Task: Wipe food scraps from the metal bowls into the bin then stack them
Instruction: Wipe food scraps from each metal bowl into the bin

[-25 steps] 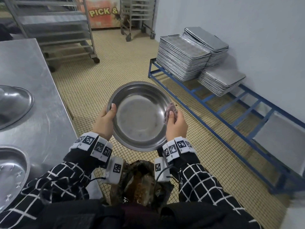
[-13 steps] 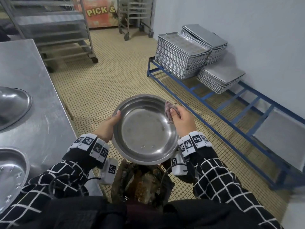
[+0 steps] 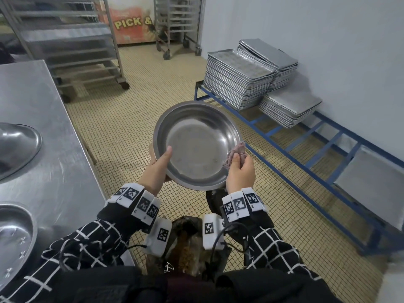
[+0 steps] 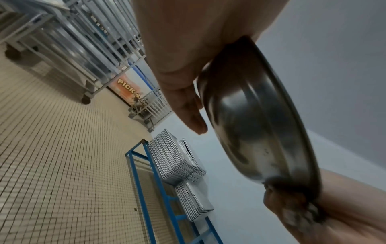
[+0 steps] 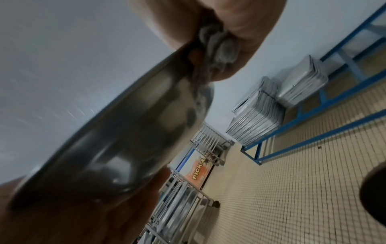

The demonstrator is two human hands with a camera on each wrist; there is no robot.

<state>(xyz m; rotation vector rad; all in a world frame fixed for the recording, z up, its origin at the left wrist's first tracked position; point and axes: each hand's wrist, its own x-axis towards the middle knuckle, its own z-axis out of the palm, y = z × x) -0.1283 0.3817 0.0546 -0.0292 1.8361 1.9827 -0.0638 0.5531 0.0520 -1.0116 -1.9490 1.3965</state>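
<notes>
I hold a round metal bowl (image 3: 196, 147) in the air above the floor, tilted toward me. My left hand (image 3: 156, 169) grips its left rim, thumb inside, fingers under the bowl (image 4: 250, 118). My right hand (image 3: 239, 171) pinches a pinkish-grey cloth (image 3: 235, 153) against the right rim; the cloth (image 5: 217, 43) wraps over the edge of the bowl (image 5: 125, 140). A few small specks lie on the bowl's bottom. The bin (image 3: 188, 243), holding brown scraps, stands below my wrists, partly hidden by them.
A steel table (image 3: 39, 132) on my left bears an upturned bowl (image 3: 15, 147) and another bowl (image 3: 13, 239) near its front edge. Stacks of metal trays (image 3: 238, 82) sit on a low blue rack (image 3: 306, 149) along the right wall. Wheeled racks (image 3: 72, 40) stand behind.
The bowl dipped toward the bin, then rose and moved forward again. My right hand with the cloth has slid down along the right rim.
</notes>
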